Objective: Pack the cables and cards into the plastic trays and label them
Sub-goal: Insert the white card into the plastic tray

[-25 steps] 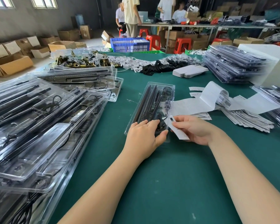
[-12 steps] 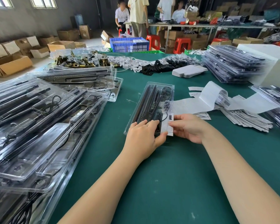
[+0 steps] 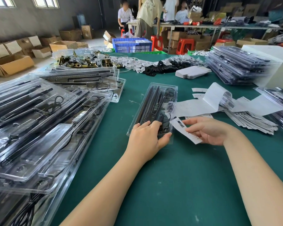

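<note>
Since the frame half a second back, I note the white label (image 3: 185,130) has come away from the tray's near right edge and now sits tilted just right of it, near the middle of the frame. My right hand (image 3: 207,132) holds it, thumb above and fingers below, closed on the paper. The label's long axis runs from upper left to lower right; its dark printed patch is at the upper-left end, nearest the tray.

My left hand (image 3: 146,137) lies flat on the near end of the clear plastic tray (image 3: 153,108), fingers spread over the lid and thumb hooked at the near right corner, pressing rather than gripping. The tray lies in the centre of the frame, long axis running from the near end up and slightly right. Black rods and coiled cable show through its lid.

I record a green surface (image 3: 178,176). At left a sprawling pile of filled trays (image 3: 39,128); at upper right a neater stack of trays (image 3: 235,66); at right, loose label sheets (image 3: 219,103) with barcodes. Across the far edge lie brass fittings (image 3: 75,61) and black and white small parts.

Beyond: concrete floor, cardboard boxes (image 3: 10,64), a blue crate (image 3: 131,44), red stools, and people at a further table.
</note>
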Demonstrator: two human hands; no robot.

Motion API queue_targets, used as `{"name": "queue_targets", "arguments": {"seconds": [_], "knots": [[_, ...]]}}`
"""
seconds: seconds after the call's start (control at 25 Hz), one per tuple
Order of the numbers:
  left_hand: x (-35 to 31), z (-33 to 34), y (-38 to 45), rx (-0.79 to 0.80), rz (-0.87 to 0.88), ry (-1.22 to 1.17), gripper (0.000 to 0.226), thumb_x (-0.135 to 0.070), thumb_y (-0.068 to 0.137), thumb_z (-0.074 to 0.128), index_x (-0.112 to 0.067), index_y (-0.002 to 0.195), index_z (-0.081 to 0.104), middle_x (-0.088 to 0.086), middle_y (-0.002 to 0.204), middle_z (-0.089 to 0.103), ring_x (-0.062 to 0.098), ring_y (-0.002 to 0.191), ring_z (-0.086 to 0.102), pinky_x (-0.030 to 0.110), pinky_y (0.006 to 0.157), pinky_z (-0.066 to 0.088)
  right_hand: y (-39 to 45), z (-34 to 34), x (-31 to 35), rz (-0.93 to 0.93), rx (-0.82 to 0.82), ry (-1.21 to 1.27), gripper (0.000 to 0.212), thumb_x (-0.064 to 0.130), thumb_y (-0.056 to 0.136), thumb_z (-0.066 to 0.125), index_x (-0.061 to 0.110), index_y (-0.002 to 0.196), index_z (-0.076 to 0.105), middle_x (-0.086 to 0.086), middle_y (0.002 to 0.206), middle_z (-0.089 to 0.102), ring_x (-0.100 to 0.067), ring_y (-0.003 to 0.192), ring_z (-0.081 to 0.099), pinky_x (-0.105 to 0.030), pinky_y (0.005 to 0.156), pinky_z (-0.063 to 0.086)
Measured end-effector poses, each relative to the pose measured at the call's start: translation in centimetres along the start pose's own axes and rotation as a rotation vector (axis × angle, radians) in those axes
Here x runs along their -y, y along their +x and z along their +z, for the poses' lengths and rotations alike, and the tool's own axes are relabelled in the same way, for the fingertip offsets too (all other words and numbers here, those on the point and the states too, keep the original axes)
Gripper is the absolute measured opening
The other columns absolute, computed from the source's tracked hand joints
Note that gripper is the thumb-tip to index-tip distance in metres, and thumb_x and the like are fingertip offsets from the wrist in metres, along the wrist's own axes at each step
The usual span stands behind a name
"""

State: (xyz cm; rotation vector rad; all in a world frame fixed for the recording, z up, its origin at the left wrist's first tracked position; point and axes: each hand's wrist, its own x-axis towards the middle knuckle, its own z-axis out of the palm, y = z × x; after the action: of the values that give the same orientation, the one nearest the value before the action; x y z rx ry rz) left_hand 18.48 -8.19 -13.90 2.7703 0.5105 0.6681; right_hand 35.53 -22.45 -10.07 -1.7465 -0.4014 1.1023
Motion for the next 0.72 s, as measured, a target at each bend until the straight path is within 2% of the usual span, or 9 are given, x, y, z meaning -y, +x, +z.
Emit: {"name": "queue_targets", "arguments": {"seconds": [0.08, 0.2, 0.32, 0.56, 0.72], "knots": [[0.0, 0.0, 0.0, 0.004, 0.001, 0.0, 0.05, -0.054, 0.092, 0.048, -0.014, 0.119, 0.059, 0.0, 0.101, 0.069, 0.021, 0.104, 0.059, 0.035, 0.1, 0.033, -0.1, -0.6, -0.4, -0.001, 0.058, 0.037, 0.03, -0.002, 0.089, 0.059, 0.015, 0.113, 0.068, -0.008, 0.093, 0.07, -0.013, 0.067, 0.063, -0.021, 0.054, 0.052], [0.0, 0.1, 0.0, -0.003, 0.001, 0.011, 0.049, -0.054, 0.093, 0.048, -0.014, 0.119, 0.059, 0.0, 0.102, 0.069, 0.019, 0.104, 0.059, 0.033, 0.098, 0.033, 0.0, -0.5, -0.5, -0.017, 0.096, 0.107, 0.029, -0.004, 0.09, 0.057, 0.016, 0.107, 0.07, -0.005, 0.084, 0.073, -0.01, 0.061, 0.067, -0.021, 0.051, 0.053], [0.0, 0.1, 0.1, 0.003, 0.004, 0.026, 0.05, -0.055, 0.093, 0.046, -0.015, 0.12, 0.059, -0.001, 0.104, 0.068, 0.018, 0.105, 0.059, 0.031, 0.097, 0.033, 0.3, -0.2, -0.5, -0.029, 0.088, 0.145, 0.03, -0.004, 0.091, 0.056, 0.017, 0.107, 0.07, -0.003, 0.077, 0.073, -0.009, 0.056, 0.065, -0.019, 0.049, 0.052], [0.1, 0.1, 0.1, 0.021, 0.0, 0.053, 0.051, -0.057, 0.093, 0.042, -0.017, 0.121, 0.057, -0.003, 0.106, 0.067, 0.016, 0.106, 0.058, 0.029, 0.097, 0.031, 0.3, 0.7, -0.3, -0.031, 0.05, 0.095, 0.03, -0.004, 0.091, 0.056, 0.017, 0.11, 0.066, -0.005, 0.086, 0.071, -0.011, 0.063, 0.066, -0.023, 0.058, 0.054], [0.1, 0.1, 0.1, 0.028, 0.0, 0.061, 0.052, -0.057, 0.093, 0.042, -0.017, 0.121, 0.057, -0.003, 0.107, 0.067, 0.017, 0.107, 0.058, 0.031, 0.099, 0.031, 0.6, 2.0, -0.2, -0.017, 0.033, 0.11, 0.018, 0.0, 0.092, 0.057, 0.011, 0.106, 0.063, -0.006, 0.079, 0.07, -0.012, 0.057, 0.066, -0.023, 0.052, 0.055]]}}
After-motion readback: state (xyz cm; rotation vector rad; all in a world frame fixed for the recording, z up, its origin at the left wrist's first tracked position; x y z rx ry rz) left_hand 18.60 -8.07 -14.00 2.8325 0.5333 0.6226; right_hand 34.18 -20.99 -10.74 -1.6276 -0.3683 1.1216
